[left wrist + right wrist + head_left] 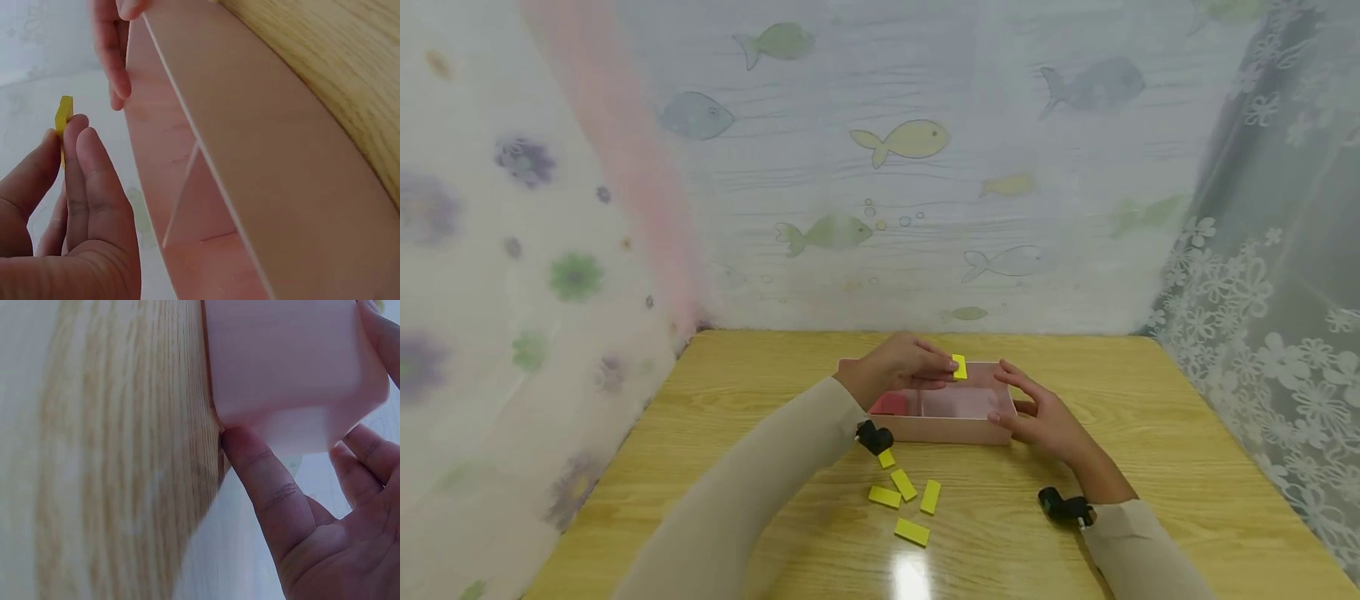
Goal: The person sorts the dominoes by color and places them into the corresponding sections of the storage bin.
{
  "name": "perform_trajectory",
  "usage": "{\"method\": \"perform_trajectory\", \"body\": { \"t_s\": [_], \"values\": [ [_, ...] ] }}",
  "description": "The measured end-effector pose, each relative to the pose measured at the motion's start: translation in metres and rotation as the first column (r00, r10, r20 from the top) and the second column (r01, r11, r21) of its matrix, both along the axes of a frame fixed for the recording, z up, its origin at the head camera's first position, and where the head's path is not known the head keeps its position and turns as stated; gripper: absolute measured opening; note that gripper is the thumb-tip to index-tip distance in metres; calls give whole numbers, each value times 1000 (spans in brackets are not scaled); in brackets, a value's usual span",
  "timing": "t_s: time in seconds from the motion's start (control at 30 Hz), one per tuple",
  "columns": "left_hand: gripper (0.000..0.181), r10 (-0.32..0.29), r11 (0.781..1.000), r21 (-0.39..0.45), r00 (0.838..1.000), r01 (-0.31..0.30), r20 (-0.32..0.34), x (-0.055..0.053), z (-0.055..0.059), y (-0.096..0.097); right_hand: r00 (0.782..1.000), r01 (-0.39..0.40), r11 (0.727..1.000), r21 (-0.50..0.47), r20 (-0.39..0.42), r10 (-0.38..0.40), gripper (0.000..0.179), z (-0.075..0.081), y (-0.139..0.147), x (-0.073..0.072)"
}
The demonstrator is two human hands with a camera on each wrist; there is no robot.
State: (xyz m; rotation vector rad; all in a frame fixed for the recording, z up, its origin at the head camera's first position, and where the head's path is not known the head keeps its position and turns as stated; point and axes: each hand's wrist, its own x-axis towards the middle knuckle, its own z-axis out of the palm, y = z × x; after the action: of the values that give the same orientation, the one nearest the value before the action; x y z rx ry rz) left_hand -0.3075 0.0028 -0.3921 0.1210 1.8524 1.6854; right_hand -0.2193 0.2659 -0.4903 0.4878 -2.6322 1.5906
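Observation:
Between thumb and fingertips, my left hand (906,363) pinches a small yellow block (959,367) above the right part of a pink divided box (951,431). In the left wrist view the same block (64,114) stands on edge in the pinch, beside the box's open top. My right hand (1043,418) holds the box's right end, thumb at the front corner and fingers round the back. The right wrist view shows that thumb (256,469) against the bottom corner. A red piece (890,405) lies in the left compartment, partly hidden by my left arm.
Several yellow blocks (912,532) lie scattered on the wooden table (737,375) in front of the box. A divider (182,194) splits the box inside. Patterned curtains (880,275) hang behind the table and at both sides. Each wrist wears a black camera (1063,505).

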Motion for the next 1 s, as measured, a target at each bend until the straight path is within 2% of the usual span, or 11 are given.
{"method": "perform_trajectory", "body": {
  "t_s": [0.2, 0.4, 0.57, 0.7, 0.83, 1.0],
  "values": [
    [11, -15, 996, -86, 1000, 14, -14, -3, 1, 17, 999, -7, 999, -32, 38, 8, 70, -1, 2, 1],
    [6, -13, 987, -163, 1000, 8, -29, -11, 1, 38, 997, -25, 997, -75, 70, 30, 67, -1, 2, 1],
    [6, -36, 981, -194, 999, 28, -37, -12, 3, 45, 997, -18, 997, -70, 73, 23, 68, 0, 0, 0],
    [5, -62, 975, -217, 997, 51, -44, -11, -3, 51, 997, -9, 998, -62, 72, 13, 72, 1, 0, 0],
    [7, -58, 965, -260, 996, 38, -70, -10, -12, 58, 996, -14, 997, -77, 82, 20, 75, 1, 1, 0],
    [9, -54, 952, -306, 994, 24, -92, -7, -17, 64, 996, -23, 996, -87, 86, 30, 76, 0, 1, -1]
  ]
}}
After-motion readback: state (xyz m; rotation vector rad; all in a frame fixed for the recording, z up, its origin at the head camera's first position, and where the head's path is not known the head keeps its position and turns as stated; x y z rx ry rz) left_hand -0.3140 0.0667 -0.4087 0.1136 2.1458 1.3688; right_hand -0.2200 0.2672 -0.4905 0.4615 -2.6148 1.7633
